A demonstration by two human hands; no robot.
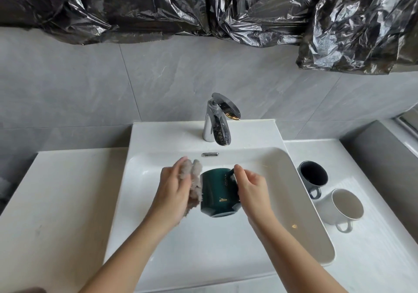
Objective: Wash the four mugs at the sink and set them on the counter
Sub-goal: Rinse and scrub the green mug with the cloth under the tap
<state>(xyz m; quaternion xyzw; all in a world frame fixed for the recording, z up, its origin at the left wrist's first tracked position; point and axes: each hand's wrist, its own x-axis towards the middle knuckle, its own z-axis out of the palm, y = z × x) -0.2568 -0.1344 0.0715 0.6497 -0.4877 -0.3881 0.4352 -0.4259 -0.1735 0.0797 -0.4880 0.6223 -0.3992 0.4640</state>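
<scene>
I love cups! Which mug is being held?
The green mug, gripped by the right hand over the sink, the left hand holding a cloth against it. The grey mug and white mug sit on the counter.

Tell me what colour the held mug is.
The mug is dark green with gold marks; head view.

bright, soft daylight | glare on faucet (pixel 217 121) | wide-angle edge bending
</scene>
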